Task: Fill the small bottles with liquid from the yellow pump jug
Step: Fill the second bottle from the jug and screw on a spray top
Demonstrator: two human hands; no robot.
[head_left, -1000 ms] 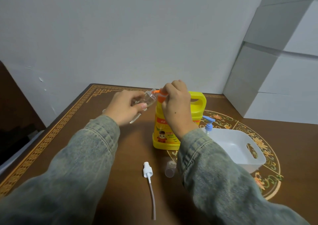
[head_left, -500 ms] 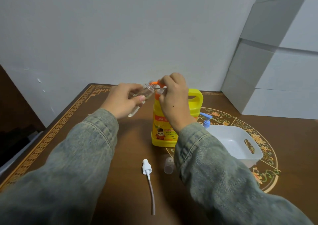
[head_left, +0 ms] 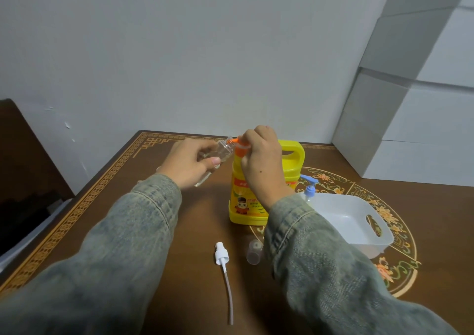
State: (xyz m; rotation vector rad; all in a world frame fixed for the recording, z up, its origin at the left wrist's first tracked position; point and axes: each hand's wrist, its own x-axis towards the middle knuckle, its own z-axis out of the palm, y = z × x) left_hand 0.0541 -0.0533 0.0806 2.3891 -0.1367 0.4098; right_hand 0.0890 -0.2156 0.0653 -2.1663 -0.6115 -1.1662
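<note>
The yellow pump jug (head_left: 246, 193) stands upright in the middle of the table. Its orange pump head (head_left: 239, 149) sits under the curled fingers of my right hand (head_left: 261, 160), which presses on top of it. My left hand (head_left: 189, 163) grips a small clear bottle (head_left: 223, 149), tilted, with its mouth right at the orange spout. A white spray cap with a long dip tube (head_left: 224, 265) lies on the table in front. A small clear cap (head_left: 254, 252) lies beside it, partly behind my right sleeve.
A white plastic basket (head_left: 359, 222) sits to the right of the jug. A bottle with a blue pump (head_left: 309, 187) stands at the basket's near-left corner. White boxes (head_left: 410, 119) are stacked at the back right. The brown table (head_left: 102, 206) has an ornate gold border.
The pump head and my right hand have risen a little from a second ago. The bottle stays at the spout. The view has shifted slightly.
</note>
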